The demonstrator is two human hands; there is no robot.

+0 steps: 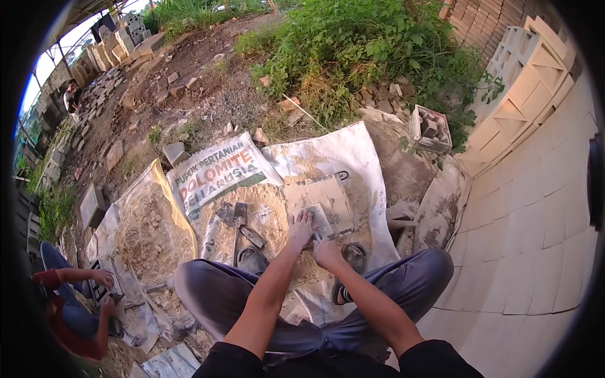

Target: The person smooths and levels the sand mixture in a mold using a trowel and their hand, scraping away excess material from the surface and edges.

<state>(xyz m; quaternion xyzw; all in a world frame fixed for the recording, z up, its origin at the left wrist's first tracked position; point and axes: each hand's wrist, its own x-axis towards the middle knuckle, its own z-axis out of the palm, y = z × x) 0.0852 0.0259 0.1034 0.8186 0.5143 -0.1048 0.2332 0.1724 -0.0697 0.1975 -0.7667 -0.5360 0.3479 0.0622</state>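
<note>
My left hand point(300, 229) lies with its fingers spread on a small pale slab point(317, 218). The slab rests over a larger flat board point(328, 198) dusted with sand-coloured powder. Close beside it, my right hand point(326, 252) is closed around a small tool point(317, 237), seen only in part at the slab's near edge. To the left on the dusty sacks lie a dark block point(240, 213) and a tool with a dark body point(252, 237).
A co-worker in a red shirt point(82, 315) sits at the lower left. Printed sacks point(217, 170) cover the ground. A crate of rubble point(431, 129) stands upper right, near pale stacked panels point(523, 94). Another person point(72, 97) is far left.
</note>
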